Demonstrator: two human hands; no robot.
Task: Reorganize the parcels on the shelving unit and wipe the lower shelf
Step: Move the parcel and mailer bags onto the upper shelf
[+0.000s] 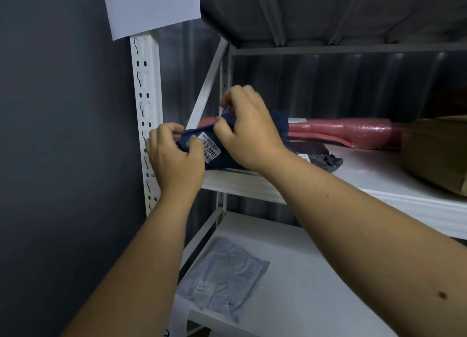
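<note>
Here, dark parcel pinched between fingers of both hands.

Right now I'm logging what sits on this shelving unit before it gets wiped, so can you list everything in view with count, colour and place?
dark blue parcel: 1, navy with a white label, left end of the middle shelf, gripped by both hands
second dark parcel: 1, dark, middle shelf, just right of the blue one
pink bubble-wrap parcel: 1, pink, back of the middle shelf
brown parcel: 1, brown, right end of the middle shelf, partly cut off
grey parcel: 1, pale grey, front left of the lower shelf
shelving unit: 1, white
paper sheet: 1, white, top left
left hand: grips the blue parcel's left end
right hand: pinches its top edge
</note>
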